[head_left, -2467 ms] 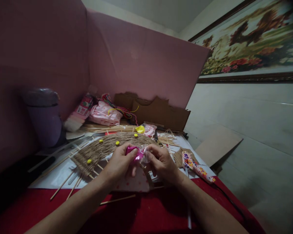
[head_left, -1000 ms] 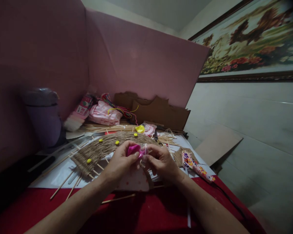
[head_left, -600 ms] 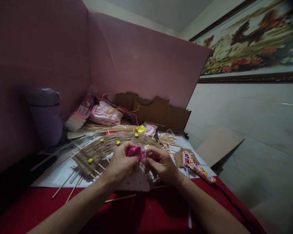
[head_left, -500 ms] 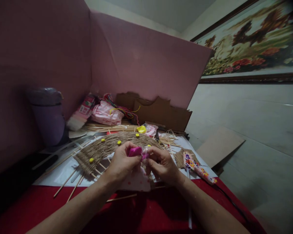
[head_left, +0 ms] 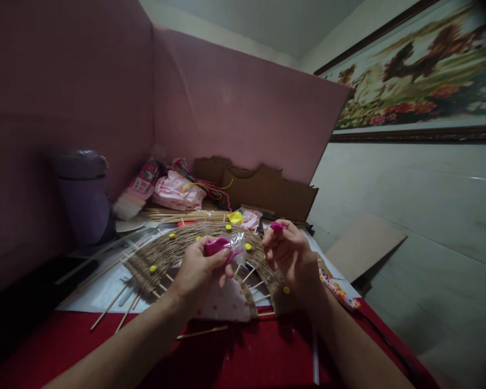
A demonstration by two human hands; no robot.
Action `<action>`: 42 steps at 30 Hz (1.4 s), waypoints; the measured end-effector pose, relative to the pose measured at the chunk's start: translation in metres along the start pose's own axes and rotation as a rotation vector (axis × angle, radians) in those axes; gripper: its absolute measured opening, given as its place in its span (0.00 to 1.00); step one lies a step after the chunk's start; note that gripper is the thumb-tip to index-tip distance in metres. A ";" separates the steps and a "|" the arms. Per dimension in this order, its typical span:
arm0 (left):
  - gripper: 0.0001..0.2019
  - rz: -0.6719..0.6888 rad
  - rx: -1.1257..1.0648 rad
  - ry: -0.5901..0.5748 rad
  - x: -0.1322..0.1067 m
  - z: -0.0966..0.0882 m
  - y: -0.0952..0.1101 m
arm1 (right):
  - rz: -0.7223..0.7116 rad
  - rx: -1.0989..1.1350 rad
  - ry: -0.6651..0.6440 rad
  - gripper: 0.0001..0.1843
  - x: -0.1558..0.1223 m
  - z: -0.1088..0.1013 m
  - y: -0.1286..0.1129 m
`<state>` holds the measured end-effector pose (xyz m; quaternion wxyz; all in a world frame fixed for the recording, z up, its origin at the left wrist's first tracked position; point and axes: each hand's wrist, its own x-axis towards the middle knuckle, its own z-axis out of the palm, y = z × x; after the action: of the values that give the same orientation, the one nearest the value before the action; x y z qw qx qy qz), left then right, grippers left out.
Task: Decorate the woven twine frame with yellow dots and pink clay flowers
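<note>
My left hand (head_left: 200, 270) is closed on a small clear bag of magenta clay (head_left: 217, 246), its transparent end sticking out to the right. Pinched in the raised fingers of my right hand (head_left: 289, 251) is a small magenta piece of clay (head_left: 277, 227), apart from the bag. Under both hands lies a fan-shaped woven twine piece (head_left: 146, 265) on wooden sticks, dotted with yellow clay dots (head_left: 153, 268). White cloth with red dots (head_left: 227, 302) fills its inner curve; my left hand hides part of it.
A purple tumbler (head_left: 83, 200) stands at left. Bundled sticks (head_left: 170, 214), a pink dotted cloth bundle (head_left: 180, 190), a yellow clay packet (head_left: 235, 218) and cardboard (head_left: 267, 189) lie behind. A flower-patterned glue gun (head_left: 340, 292) with a cord rests at right on the red tablecloth (head_left: 267, 356).
My hands have moved apart. The right one has pulled away up and to the right with a bit of magenta clay, while the left keeps the bag.
</note>
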<state>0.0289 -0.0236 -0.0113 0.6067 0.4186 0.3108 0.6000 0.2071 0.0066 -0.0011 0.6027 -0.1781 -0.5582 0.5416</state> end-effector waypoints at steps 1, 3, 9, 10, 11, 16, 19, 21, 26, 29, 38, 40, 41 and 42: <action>0.15 -0.009 0.004 -0.002 0.000 0.000 0.000 | 0.012 0.007 -0.011 0.09 0.001 0.000 0.000; 0.15 -0.024 0.009 -0.008 -0.001 0.001 -0.001 | 0.041 -0.035 -0.011 0.12 0.000 0.001 0.003; 0.15 0.029 0.060 -0.023 -0.001 -0.001 -0.004 | 0.088 -0.191 -0.078 0.10 -0.005 0.006 0.016; 0.15 0.044 0.078 -0.027 0.000 -0.001 -0.004 | 0.098 -0.207 -0.094 0.10 -0.006 0.006 0.016; 0.14 0.058 0.094 -0.030 0.000 -0.002 -0.005 | 0.111 -0.225 -0.108 0.10 -0.006 0.006 0.016; 0.14 0.108 0.153 -0.016 0.002 -0.003 -0.006 | 0.126 -0.307 -0.146 0.11 -0.009 0.008 0.016; 0.14 0.125 0.173 -0.014 0.001 -0.003 -0.005 | 0.128 -0.382 -0.138 0.10 -0.010 0.011 0.016; 0.13 0.134 0.178 -0.016 0.000 -0.001 -0.004 | 0.117 -0.432 -0.115 0.09 -0.010 0.012 0.017; 0.13 0.116 0.180 -0.058 -0.002 0.001 -0.003 | 0.090 -0.485 -0.148 0.12 -0.010 0.011 0.019; 0.13 0.092 0.161 -0.072 -0.001 0.001 -0.005 | 0.081 -0.487 -0.180 0.13 -0.011 0.010 0.018; 0.15 0.016 0.032 -0.062 -0.002 0.003 -0.004 | 0.092 -0.465 -0.166 0.13 -0.011 0.007 0.012; 0.15 0.017 0.024 -0.039 -0.002 0.003 -0.004 | 0.077 -0.364 -0.085 0.12 -0.010 0.006 0.012; 0.15 0.020 0.020 -0.029 -0.002 0.003 -0.003 | 0.077 -0.336 -0.068 0.12 -0.010 0.005 0.012; 0.16 0.019 0.013 -0.025 -0.002 0.003 -0.003 | 0.085 -0.327 -0.071 0.12 -0.010 0.005 0.013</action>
<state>0.0331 -0.0258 -0.0127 0.6021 0.4331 0.3032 0.5983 0.1988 0.0009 -0.0150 0.5221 -0.2781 -0.6519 0.4746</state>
